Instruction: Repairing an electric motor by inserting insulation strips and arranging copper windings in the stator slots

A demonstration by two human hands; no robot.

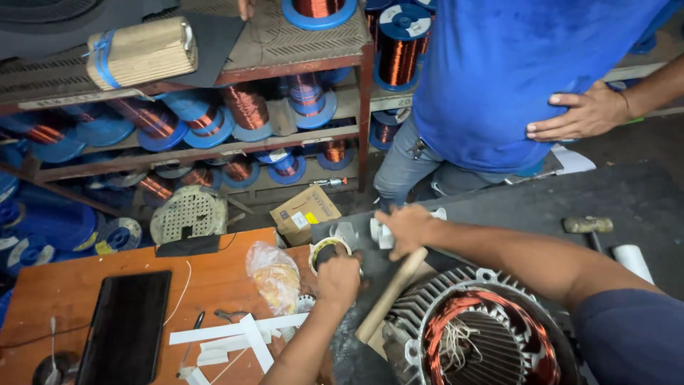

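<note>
The right hand (pixel 405 227) had its fingers wrapped round a wooden-handled mallet (pixel 390 294), just above the motor stator (pixel 484 335). The left hand (pixel 338 279) gripped a tape roll (pixel 326 251) left of the stator. A slipped handle could have nicked the copper windings (pixel 456 314). A clear bag (pixel 274 276), farther left on the tabletop (pixel 85 278), held something yellowish.
</note>
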